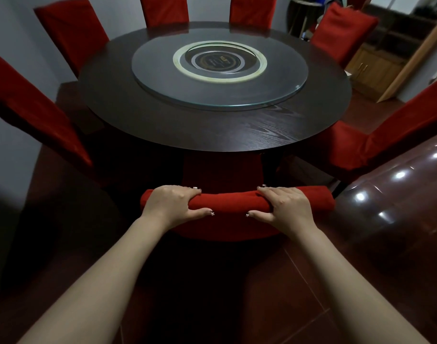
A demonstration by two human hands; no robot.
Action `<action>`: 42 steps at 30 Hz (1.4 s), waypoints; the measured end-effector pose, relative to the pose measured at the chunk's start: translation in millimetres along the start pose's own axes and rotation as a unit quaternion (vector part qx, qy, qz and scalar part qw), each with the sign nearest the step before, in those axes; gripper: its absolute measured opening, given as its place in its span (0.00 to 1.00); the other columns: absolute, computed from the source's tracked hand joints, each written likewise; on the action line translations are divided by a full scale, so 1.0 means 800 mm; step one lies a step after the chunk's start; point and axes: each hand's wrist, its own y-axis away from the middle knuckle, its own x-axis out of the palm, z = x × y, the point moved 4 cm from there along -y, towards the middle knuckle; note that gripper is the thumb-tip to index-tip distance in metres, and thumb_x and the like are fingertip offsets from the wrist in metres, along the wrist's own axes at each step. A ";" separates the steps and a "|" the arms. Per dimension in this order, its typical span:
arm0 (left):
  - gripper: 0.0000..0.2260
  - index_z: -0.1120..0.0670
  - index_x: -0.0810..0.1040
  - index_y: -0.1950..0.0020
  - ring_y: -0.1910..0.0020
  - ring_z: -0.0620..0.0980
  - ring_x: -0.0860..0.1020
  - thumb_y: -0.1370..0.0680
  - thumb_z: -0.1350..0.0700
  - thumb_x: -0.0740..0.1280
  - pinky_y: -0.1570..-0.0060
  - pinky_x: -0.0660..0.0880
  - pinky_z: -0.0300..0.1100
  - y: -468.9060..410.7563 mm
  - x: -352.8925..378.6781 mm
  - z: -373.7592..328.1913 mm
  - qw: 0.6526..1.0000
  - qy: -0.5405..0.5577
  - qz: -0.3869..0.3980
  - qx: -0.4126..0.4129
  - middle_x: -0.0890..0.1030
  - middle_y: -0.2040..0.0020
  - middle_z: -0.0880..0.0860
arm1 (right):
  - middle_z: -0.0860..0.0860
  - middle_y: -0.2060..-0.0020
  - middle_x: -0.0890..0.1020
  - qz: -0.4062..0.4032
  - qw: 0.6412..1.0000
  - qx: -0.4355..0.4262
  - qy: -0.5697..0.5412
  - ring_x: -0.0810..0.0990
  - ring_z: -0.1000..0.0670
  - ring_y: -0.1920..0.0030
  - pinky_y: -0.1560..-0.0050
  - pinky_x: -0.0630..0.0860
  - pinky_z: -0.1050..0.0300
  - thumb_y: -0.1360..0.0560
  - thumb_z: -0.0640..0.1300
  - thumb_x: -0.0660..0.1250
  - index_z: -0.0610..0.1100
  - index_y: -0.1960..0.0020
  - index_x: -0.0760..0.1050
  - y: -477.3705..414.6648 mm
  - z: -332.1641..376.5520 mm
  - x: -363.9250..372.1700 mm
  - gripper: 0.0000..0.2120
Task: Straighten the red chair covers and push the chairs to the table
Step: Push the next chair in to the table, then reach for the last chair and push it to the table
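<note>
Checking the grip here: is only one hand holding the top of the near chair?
No, the left hand and the right hand both grip the red-covered top of the near chair.

- The near chair (234, 202): seat front lost in shadow under the worktop (212, 130).
- Two far chairs (164, 9): tops cut by the upper edge.
- Turntable label (218, 61): blurred, its print unreadable.

Chairs (71, 36) ringed round the bench (212, 130).
Glass turntable (219, 90) on bench centre; near chair (237, 202) before it, seat at the rim; left grip (172, 202) and right grip (284, 207) on its top edge, apart; cabinet (376, 68) behind, right.
</note>
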 end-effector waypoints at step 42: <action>0.08 0.44 0.73 0.42 0.47 0.36 0.73 0.21 0.46 0.61 0.54 0.67 0.27 0.004 -0.053 -0.101 0.855 0.515 0.063 -0.003 0.76 0.44 0.43 | 0.49 0.34 0.73 -0.069 0.858 0.374 -0.346 0.70 0.51 0.35 0.38 0.66 0.60 0.25 0.52 0.67 0.48 0.31 0.68 0.064 0.015 -0.098 0.24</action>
